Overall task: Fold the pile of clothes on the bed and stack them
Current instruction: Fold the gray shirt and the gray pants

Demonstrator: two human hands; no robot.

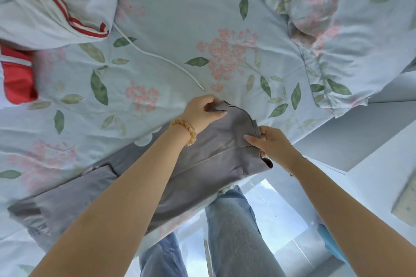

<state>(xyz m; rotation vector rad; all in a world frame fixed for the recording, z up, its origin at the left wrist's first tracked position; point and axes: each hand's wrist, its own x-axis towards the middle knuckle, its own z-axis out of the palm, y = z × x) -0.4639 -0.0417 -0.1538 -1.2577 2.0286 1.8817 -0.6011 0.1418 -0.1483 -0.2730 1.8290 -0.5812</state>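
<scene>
A grey garment (209, 159) lies spread across the near edge of the bed (175, 29), running from lower left toward the middle. My left hand (202, 111), with a bead bracelet on the wrist, pinches the garment's far corner. My right hand (273, 145) grips the garment's right edge between thumb and fingers. A white garment with red stripes (58, 7) lies bunched at the far left, its white drawstring (162, 58) trailing over the floral cover. A red and white piece (18, 78) sits at the left edge.
A floral pillow (342, 36) lies at the right side of the bed. The bed's edge runs diagonally at lower right, with white floor and my legs in jeans (234, 231) below it. A pale mat (407, 202) lies on the floor at right.
</scene>
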